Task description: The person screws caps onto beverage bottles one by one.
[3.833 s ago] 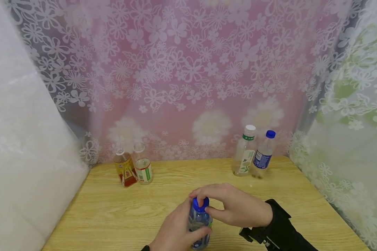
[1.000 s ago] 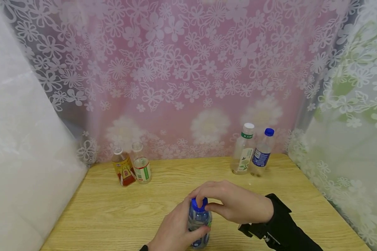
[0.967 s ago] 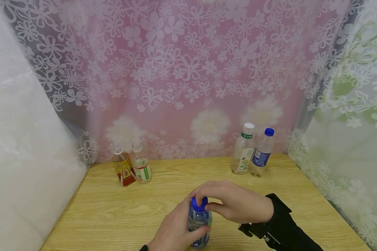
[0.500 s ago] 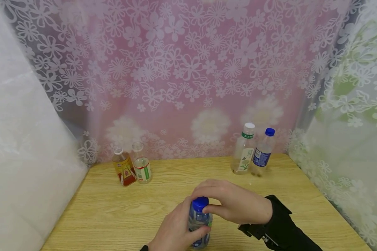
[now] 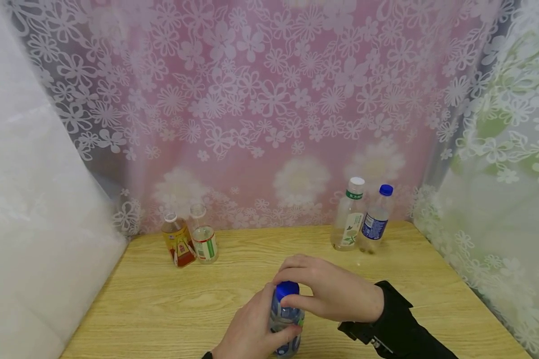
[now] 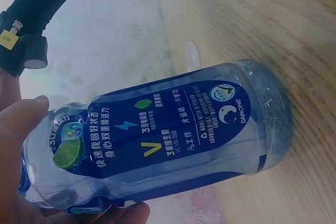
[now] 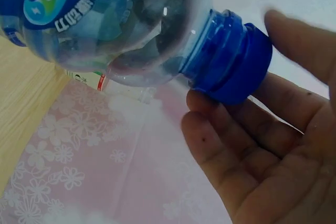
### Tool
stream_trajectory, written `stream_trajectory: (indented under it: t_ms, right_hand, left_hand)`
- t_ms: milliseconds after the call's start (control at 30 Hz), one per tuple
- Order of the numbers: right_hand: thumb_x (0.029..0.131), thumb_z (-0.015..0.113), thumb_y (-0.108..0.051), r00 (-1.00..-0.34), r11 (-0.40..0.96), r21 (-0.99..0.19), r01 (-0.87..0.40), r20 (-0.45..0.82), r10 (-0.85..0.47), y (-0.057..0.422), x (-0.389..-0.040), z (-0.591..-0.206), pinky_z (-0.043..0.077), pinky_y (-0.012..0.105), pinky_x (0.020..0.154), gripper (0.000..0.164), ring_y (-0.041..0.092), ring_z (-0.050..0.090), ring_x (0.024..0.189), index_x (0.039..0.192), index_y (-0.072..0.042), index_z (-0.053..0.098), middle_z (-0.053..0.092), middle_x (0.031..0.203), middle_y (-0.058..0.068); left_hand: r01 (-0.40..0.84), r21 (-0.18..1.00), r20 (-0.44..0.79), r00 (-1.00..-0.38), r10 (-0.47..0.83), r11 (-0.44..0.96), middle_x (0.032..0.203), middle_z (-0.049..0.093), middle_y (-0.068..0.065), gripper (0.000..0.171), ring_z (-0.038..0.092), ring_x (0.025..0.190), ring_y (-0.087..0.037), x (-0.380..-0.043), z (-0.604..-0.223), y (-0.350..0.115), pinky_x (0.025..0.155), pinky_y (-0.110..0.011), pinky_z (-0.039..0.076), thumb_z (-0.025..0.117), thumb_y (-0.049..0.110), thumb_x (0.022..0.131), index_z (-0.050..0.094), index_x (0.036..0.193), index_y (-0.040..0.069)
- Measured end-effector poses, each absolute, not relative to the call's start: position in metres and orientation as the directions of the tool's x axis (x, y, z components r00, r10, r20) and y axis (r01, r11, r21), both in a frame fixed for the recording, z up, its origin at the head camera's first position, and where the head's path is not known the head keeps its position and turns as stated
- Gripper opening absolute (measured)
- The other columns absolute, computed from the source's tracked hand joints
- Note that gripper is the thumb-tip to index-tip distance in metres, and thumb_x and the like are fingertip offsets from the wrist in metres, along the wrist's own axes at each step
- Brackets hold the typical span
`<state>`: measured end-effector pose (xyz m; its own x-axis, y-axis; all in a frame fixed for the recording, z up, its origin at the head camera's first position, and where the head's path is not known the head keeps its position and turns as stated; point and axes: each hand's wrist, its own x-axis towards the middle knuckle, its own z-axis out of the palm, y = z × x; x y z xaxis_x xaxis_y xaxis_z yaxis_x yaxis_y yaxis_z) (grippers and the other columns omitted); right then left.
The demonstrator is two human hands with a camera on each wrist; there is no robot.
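Observation:
A clear plastic drink bottle (image 6: 173,124) with a blue label stands upright near the table's front. My left hand (image 5: 253,324) grips its upper body, the thumb across the near side. At its top is a blue bottle cap (image 7: 247,66), sitting on the neck. My right hand (image 5: 334,291) pinches this cap, with the thumb in front and the fingers behind. In the right wrist view the thumb (image 7: 299,40) meets the cap's upper edge, and curled fingers lie beneath it. Most of the left fingers are hidden behind the bottle.
Back left on the wooden table (image 5: 184,309) stand a yellow-labelled bottle (image 5: 179,244) and a clear bottle (image 5: 204,242). Back right are a white-capped bottle (image 5: 348,224) and a blue-capped bottle (image 5: 375,222). A pink floral curtain (image 5: 251,124) hangs behind, with pale sheets at both sides.
The right index finger has lifted from the front of the cap to its far side, and the right thumb has slid leftward across its front. The left hand and bottle stay put.

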<state>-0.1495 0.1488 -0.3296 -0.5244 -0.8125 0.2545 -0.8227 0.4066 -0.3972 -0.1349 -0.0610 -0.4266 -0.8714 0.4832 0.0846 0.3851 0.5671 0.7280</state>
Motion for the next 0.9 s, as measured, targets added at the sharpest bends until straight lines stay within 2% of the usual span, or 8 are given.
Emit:
stream_trajectory:
  t_ms: [100, 233, 400, 633, 900]
  right_hand:
    - [0.101, 0.058, -0.038, -0.531, 0.417, -0.376, -0.827, 0.279, -0.8, 0.1491, -0.1495, -0.3322, 0.047, 0.018, 0.097, 0.035, 0.004, 0.053, 0.118, 0.131, -0.021, 0.062, 0.057, 0.129, -0.009]
    - [0.101, 0.058, -0.04, -0.539, 0.434, -0.359, -0.827, 0.284, -0.793, 0.1497, -0.1498, -0.3334, 0.048, 0.017, 0.093, 0.035, 0.003, 0.053, 0.111, 0.131, -0.023, 0.062, 0.056, 0.124, -0.01]
    - [0.101, 0.06, -0.036, -0.504, 0.404, -0.342, -0.848, 0.29, -0.813, 0.1483, -0.1512, -0.3298, 0.049, 0.017, 0.089, 0.032, 0.002, 0.052, 0.104, 0.129, -0.022, 0.063, 0.056, 0.119, -0.01]
    - [0.098, 0.066, -0.023, -0.43, 0.329, -0.33, -0.885, 0.305, -0.849, 0.1488, -0.1508, -0.3261, 0.047, 0.018, 0.096, 0.035, 0.004, 0.052, 0.113, 0.133, -0.019, 0.061, 0.057, 0.126, -0.007]
    - [0.097, 0.067, -0.019, -0.405, 0.295, -0.354, -0.888, 0.295, -0.865, 0.1511, -0.1531, -0.3243, 0.047, 0.022, 0.099, 0.037, 0.005, 0.052, 0.117, 0.134, -0.023, 0.061, 0.058, 0.127, -0.009]
  left_hand:
    - [0.386, 0.726, 0.083, -0.871, 0.485, 0.569, 0.135, 0.057, 0.001, 0.091, 0.063, 0.112, -0.015, -0.135, -0.4266, -0.0606, 0.088, -0.043, 0.057, 0.066, 0.068, 0.085, 0.031, 0.153, 0.018]
    - [0.388, 0.722, 0.086, -0.872, 0.482, 0.572, 0.134, 0.058, 0.002, 0.091, 0.063, 0.112, -0.015, -0.1352, -0.427, -0.0605, 0.088, -0.043, 0.057, 0.066, 0.068, 0.085, 0.032, 0.152, 0.018]
    - [0.401, 0.716, 0.104, -0.871, 0.48, 0.572, 0.134, 0.058, 0.003, 0.091, 0.062, 0.111, -0.011, -0.1354, -0.4281, -0.0605, 0.088, -0.039, 0.057, 0.064, 0.07, 0.086, 0.032, 0.153, 0.018]
    - [0.388, 0.724, 0.095, -0.875, 0.475, 0.571, 0.133, 0.057, 0.004, 0.092, 0.061, 0.109, -0.01, -0.1351, -0.4272, -0.0609, 0.086, -0.038, 0.056, 0.066, 0.07, 0.084, 0.032, 0.153, 0.019]
    - [0.361, 0.744, 0.067, -0.878, 0.474, 0.562, 0.127, 0.057, 0.008, 0.089, 0.06, 0.106, -0.007, -0.1354, -0.4261, -0.0615, 0.083, -0.034, 0.055, 0.068, 0.069, 0.083, 0.034, 0.151, 0.022]
